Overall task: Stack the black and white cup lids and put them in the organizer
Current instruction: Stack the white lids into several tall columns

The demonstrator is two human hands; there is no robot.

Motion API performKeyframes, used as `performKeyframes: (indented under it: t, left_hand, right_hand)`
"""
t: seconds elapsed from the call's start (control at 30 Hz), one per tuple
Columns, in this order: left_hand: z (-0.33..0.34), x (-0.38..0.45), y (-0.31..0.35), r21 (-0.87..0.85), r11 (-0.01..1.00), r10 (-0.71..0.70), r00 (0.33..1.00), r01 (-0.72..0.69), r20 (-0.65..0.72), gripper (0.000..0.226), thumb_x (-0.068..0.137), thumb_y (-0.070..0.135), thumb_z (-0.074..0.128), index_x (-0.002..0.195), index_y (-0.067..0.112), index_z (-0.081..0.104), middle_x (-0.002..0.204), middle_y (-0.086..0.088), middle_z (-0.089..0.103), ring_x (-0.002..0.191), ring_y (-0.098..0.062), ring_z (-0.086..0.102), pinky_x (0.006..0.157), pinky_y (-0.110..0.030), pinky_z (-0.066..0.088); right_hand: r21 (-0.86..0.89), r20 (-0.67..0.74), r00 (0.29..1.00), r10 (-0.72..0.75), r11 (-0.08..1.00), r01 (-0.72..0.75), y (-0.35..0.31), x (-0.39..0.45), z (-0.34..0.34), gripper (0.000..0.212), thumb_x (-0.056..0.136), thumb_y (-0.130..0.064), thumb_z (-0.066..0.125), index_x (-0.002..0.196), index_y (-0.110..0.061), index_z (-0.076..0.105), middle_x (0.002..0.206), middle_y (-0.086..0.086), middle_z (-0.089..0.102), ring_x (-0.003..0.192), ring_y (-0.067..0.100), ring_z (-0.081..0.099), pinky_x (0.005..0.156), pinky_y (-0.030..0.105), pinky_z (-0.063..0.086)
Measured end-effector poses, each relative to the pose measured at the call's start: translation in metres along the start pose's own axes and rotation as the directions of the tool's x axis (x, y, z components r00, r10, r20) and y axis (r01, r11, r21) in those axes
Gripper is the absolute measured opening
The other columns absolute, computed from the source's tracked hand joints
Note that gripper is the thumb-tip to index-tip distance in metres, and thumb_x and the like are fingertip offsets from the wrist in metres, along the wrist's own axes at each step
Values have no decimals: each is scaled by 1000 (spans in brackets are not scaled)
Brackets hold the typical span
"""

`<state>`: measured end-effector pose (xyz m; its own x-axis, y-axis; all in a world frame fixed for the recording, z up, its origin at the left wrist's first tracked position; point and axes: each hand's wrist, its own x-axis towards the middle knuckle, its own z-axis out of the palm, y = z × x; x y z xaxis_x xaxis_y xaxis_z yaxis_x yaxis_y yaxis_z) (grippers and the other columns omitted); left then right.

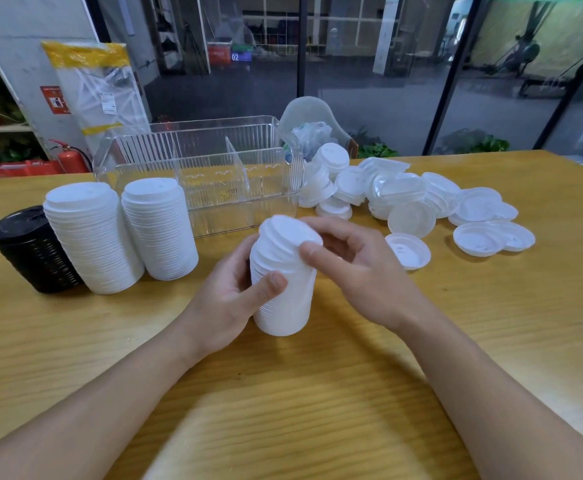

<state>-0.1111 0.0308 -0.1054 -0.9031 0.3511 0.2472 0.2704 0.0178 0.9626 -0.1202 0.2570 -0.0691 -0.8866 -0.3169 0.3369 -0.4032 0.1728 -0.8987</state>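
My left hand (229, 292) grips a tall stack of white lids (285, 306) upright over the middle of the table, thumb across its front. My right hand (345, 258) pinches the top lid (288, 232), which sits tilted on that stack. Two finished white stacks (92, 240) (160, 230) and a black stack (32, 249) stand at the left. The clear organizer (210, 161) with dividers stands behind them and holds no lids. Several loose white lids (411, 199) lie scattered at the right.
The wooden table (318, 393) has a right edge near the scattered lids. A wrapped white package (99, 95) leans behind the organizer. A plastic bag (312, 133) sits at the table's far edge. A fire extinguisher (71, 159) stands on the floor beyond.
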Motion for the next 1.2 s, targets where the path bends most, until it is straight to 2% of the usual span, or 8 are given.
performKeyframes:
  t: [0.37,0.47,0.6,0.67,0.77,0.9,1.03,1.2]
  left_hand:
    - [-2,1,-3,9,1000,-13,1000,13,-9,93,81,75,81,153,20,56,143,-4,71,133,-23,68,102,-27,55]
    - [-3,0,-2,17,1000,-18,1000,18,-14,92,82,76,79,153,23,57,145,-2,71,135,-22,67,104,-29,55]
    - [-10,-2,-3,-54,998,-43,998,41,-43,73,88,62,84,149,27,63,149,-6,68,142,-30,62,118,-56,49]
    - [-13,-1,-5,-45,998,-43,998,41,-42,61,92,45,78,149,27,63,148,-9,68,142,-33,61,122,-64,42]
    - [-13,0,-5,-35,999,-40,997,38,-69,67,91,44,76,153,27,57,149,-7,66,143,-31,59,124,-66,39]
    - [-8,1,5,-47,999,-9,991,3,-132,100,79,77,83,162,34,46,151,-5,66,145,-29,59,122,-57,40]
    - [-4,4,10,-13,1000,18,984,-21,-179,98,75,84,81,153,29,57,146,-4,69,139,-28,64,119,-56,47]
    - [6,1,8,41,999,34,986,-27,-163,93,79,87,73,148,27,55,133,7,71,119,-9,68,97,-27,55]
  right_hand:
    - [-227,58,996,-62,971,74,3,-1,6,34,108,-37,65,140,-26,68,138,-10,68,133,14,62,109,40,52]
    - [-236,87,995,-47,969,67,9,0,2,49,105,-47,66,149,-27,61,147,-13,62,139,10,57,113,38,49]
    - [-106,-44,997,65,992,-70,16,6,-21,50,104,-49,66,150,-31,61,142,-19,66,131,-1,62,108,32,51]
    - [-301,-144,986,85,945,-125,26,8,-37,44,100,-45,74,141,-31,67,132,-20,70,123,-3,64,105,32,53]
    - [-597,-109,983,145,781,-182,43,8,-43,49,89,-50,83,133,-35,69,134,-21,64,127,2,58,111,40,49]
    - [-707,-76,984,163,687,-168,48,11,-26,58,85,-66,80,130,-31,72,137,-13,63,130,13,51,116,43,39]
    - [-782,-104,988,117,605,-154,51,18,-6,58,87,-69,76,129,-28,71,126,-10,65,120,17,53,111,43,39]
    - [-667,-101,984,145,724,-175,52,18,-5,60,92,-47,83,145,-29,60,120,-14,63,105,15,60,101,42,51]
